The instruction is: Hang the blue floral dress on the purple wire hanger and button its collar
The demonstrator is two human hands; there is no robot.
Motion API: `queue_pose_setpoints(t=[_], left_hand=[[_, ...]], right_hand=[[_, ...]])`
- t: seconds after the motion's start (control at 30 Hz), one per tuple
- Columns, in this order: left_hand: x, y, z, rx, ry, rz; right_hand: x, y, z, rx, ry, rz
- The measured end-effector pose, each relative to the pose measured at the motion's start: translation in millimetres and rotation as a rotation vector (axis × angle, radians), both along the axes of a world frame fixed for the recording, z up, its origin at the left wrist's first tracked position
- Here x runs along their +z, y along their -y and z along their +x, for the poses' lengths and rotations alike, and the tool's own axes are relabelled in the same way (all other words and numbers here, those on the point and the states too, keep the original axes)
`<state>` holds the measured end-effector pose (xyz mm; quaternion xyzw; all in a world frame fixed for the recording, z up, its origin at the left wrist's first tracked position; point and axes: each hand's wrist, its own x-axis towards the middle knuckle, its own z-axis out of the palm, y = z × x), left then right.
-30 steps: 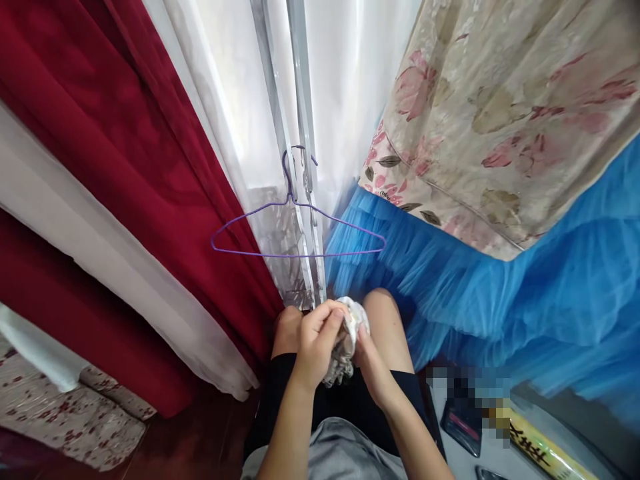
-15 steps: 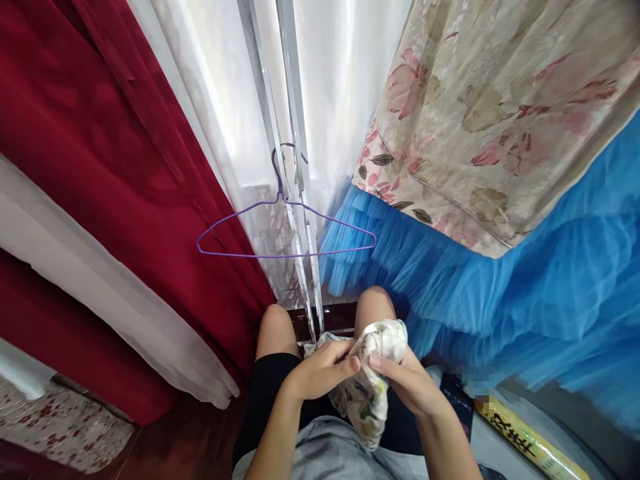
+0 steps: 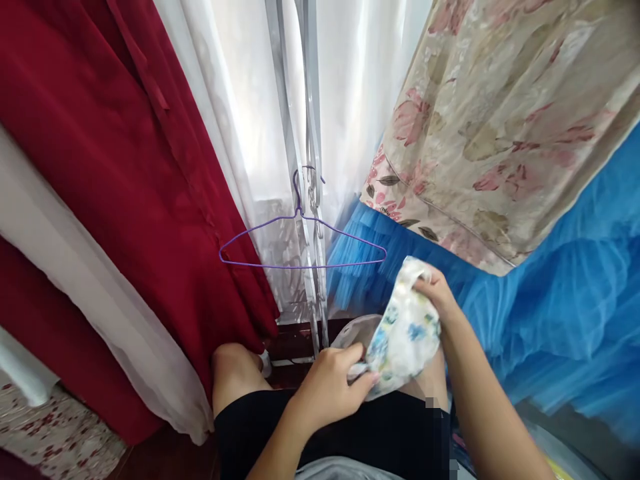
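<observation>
No lettering can be read. Small dark marks on the hem [image 3: 400, 217] of the floral cloth [image 3: 480, 140], right of centre, are too fine to make out; the yellow packet [image 3: 559, 469], lower right, barely shows.

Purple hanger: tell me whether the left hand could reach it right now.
Probably yes, though the left hand is holding the white flowered cloth; nothing visible blocks its way to the hanger.

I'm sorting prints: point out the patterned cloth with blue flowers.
The white cloth held by left hand and right hand; the hanging beige cloth has pink flowers, the lower-left cloth dark red marks.
</observation>
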<state>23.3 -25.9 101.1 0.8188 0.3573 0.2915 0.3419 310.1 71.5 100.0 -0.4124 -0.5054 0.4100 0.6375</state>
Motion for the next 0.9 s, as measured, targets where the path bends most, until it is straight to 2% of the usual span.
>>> queue_pose_setpoints(t=[0.07,0.13,0.23,0.3,0.4,0.53,0.6,0.73,0.9], left_hand=[[-1.2,-0.7,5.2,0.063,-0.043,0.088],[-2.3,-4.7,1.9,0.1,-0.029,0.132],[4.2,-14.0,-15.7,0.175,0.067,0.135],[13.9,-21.6,-32.6,0.25,0.099,0.141],[29.8,-34.7,-63.9,0.337,0.098,0.178],[45.7,-49.7,-109.8,0.407,0.077,0.245],[51.7,-52.8,-125.8,0.386,0.048,0.233],[60.7,-49.6,-134.5,0.277,-0.01,0.19],[67.3,-50.5,-142.5,0.214,-0.158,0.244]], right_hand=[[24.7,-38.4,9.3,0.055,-0.025,0.089],[50.9,-70.7,9.2,0.139,0.041,0.103],[79.9,-104.8,-10.0,0.288,0.081,-0.006],[89.1,-118.4,-30.1,0.398,0.064,-0.137],[93.3,-125.4,-55.1,0.511,0.064,-0.253],[94.1,-119.4,-62.6,0.611,0.027,-0.219],[92.8,-116.6,-61.6,0.626,-0.013,-0.198],[86.2,-116.1,-69.1,0.603,-0.044,-0.227],[83.3,-110.9,-83.6,0.648,-0.043,-0.23]])
